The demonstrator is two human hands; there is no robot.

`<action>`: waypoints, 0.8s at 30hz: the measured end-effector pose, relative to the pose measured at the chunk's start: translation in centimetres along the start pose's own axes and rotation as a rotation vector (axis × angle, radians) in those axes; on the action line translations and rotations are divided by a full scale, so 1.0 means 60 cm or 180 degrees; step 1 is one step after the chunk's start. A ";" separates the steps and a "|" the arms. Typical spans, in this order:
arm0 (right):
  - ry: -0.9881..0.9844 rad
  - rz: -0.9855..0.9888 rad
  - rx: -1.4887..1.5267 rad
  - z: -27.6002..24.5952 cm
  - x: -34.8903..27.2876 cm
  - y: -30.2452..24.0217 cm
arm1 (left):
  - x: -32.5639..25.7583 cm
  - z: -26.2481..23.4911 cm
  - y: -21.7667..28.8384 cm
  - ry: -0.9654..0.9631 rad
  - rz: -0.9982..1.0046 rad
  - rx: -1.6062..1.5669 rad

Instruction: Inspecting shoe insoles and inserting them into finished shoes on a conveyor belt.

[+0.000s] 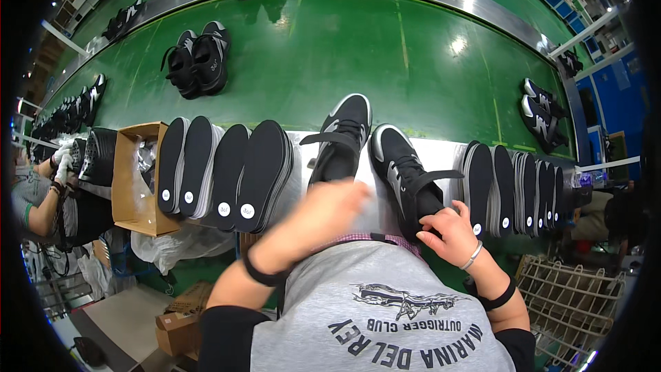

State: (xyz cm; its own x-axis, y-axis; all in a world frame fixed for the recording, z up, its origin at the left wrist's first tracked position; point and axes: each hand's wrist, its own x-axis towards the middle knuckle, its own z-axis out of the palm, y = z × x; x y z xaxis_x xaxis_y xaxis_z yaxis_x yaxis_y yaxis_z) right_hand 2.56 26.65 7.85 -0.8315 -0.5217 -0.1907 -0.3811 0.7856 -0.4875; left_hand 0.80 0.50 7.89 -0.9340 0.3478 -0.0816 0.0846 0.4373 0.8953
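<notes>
Two black sneakers with grey trim stand side by side on the metal ledge in front of me. My right hand grips the heel opening of the right sneaker, fingers curled at its collar. My left hand is blurred with motion at the heel of the left sneaker; whether it holds anything cannot be told. Stacks of black insoles with round white stickers lean upright to the left of the sneakers. More upright black insoles stand to the right.
A green conveyor belt carries pairs of black sneakers beyond the ledge. An open cardboard box sits at the left, with another person's gloved hand past it. A wire basket stands at the lower right.
</notes>
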 end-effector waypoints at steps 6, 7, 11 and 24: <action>-0.0483 -0.0154 -0.1332 0.003 -0.009 -0.015 | -0.165 -0.342 -0.171 0.3378 -0.1180 0.2769; -0.0671 -0.0069 -0.1489 0.002 -0.006 -0.017 | -0.209 -0.384 -0.198 0.3085 -0.1932 0.3949; -0.1313 0.0165 -0.1265 0.009 0.011 0.005 | -0.208 -0.346 -0.201 0.4141 -0.1091 0.3236; -0.1774 0.0987 -0.0248 0.051 0.086 -0.004 | 0.054 0.085 -0.021 -0.0190 -0.0369 0.2164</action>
State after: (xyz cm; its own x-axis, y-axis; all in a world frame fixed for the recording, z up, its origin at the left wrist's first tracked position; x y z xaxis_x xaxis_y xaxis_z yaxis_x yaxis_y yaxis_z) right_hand -0.42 22.76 4.36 -0.5809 -0.3447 -0.7374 -0.2026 0.9386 -0.2792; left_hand -0.54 5.31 4.29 -0.9311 0.3038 -0.2017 0.2022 0.8904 0.4078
